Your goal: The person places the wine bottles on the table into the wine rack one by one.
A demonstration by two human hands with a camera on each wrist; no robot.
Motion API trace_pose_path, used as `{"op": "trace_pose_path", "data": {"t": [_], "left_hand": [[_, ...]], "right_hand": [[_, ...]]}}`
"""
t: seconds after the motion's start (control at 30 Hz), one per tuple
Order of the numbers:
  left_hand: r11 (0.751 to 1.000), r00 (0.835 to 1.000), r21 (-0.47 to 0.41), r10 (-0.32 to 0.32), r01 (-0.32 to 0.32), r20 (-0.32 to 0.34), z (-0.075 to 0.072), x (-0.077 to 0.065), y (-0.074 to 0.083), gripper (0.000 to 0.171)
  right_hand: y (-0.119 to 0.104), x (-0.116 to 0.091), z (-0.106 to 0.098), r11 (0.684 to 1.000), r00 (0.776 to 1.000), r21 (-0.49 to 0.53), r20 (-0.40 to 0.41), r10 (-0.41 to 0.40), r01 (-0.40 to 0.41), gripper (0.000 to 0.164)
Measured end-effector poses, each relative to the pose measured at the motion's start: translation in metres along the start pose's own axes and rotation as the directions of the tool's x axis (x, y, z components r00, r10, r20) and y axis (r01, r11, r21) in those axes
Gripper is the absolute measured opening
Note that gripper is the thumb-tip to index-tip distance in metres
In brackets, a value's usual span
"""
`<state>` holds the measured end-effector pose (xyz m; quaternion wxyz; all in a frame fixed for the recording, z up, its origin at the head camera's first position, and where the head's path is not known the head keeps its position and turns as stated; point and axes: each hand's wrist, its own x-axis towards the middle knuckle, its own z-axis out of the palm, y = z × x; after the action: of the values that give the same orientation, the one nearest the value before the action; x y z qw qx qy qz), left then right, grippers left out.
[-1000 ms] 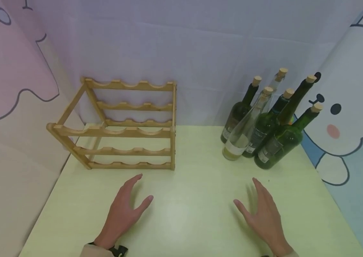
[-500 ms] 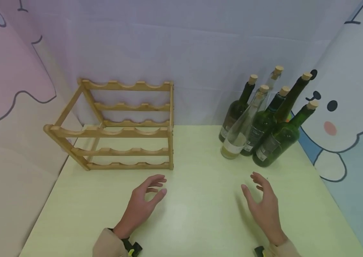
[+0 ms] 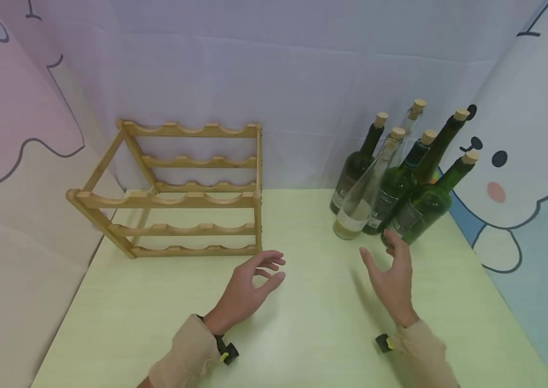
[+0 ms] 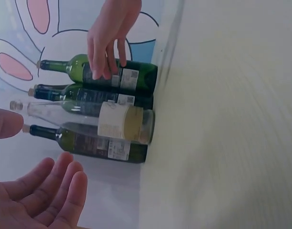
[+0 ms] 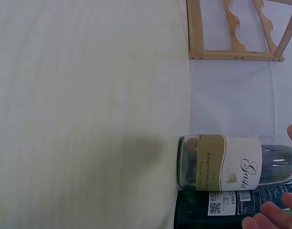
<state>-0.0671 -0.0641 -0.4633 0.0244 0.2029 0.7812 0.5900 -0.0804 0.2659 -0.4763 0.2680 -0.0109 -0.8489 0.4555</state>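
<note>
My left hand (image 3: 249,291) hovers over the table just right of the wooden wine rack (image 3: 172,200), fingers relaxed and holding nothing. My right hand (image 3: 392,277) is in front of the bottle cluster, thumb and fingers spread apart, with nothing between them. Its fingertips overlap the base of the front green wine bottle (image 3: 421,213) in the head view. Left of that bottle stands a clear glass bottle (image 3: 357,207) with a pale label, which the right wrist view shows close up. Behind are a dark wine bottle (image 3: 353,172) and several others, all corked and upright.
The rack stands at the back left of the pale table (image 3: 303,323), its tiers of scalloped rails holding no bottles. A white cloth backdrop (image 3: 298,81) hangs behind, and a cartoon-printed cloth (image 3: 521,178) lines the right side, close to the bottles.
My left hand has moved right and slightly forward, its fingers bending a little. My right hand has moved forward toward the bottles. The rack and bottles stay in place.
</note>
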Motion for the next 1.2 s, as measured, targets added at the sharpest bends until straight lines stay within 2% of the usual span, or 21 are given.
{"op": "trace_pose_path", "data": {"t": [0.27, 0.53, 0.87, 1.2], "left_hand": [[0.999, 1.000, -0.043, -0.018, 0.018, 0.009, 0.015, 0.015, 0.002, 0.035], [0.997, 1.000, -0.072, -0.014, 0.014, 0.010, 0.022, 0.024, 0.006, 0.033], [0.996, 1.000, -0.081, -0.023, 0.024, 0.011, 0.020, 0.022, 0.010, 0.033], [0.998, 1.000, -0.058, -0.009, 0.009, -0.010, 0.019, 0.018, -0.001, 0.034]], "right_hand": [[0.006, 0.022, 0.022, 0.996, 0.998, 0.082, -0.037, 0.043, -0.040, 0.071], [0.009, 0.037, 0.041, 0.994, 0.995, 0.101, -0.101, -0.020, 0.030, 0.084], [0.008, 0.054, 0.053, 0.991, 0.977, 0.092, -0.198, -0.081, 0.101, 0.088], [-0.003, 0.070, 0.072, 0.998, 0.961, 0.057, -0.278, 0.005, 0.011, 0.083]]}}
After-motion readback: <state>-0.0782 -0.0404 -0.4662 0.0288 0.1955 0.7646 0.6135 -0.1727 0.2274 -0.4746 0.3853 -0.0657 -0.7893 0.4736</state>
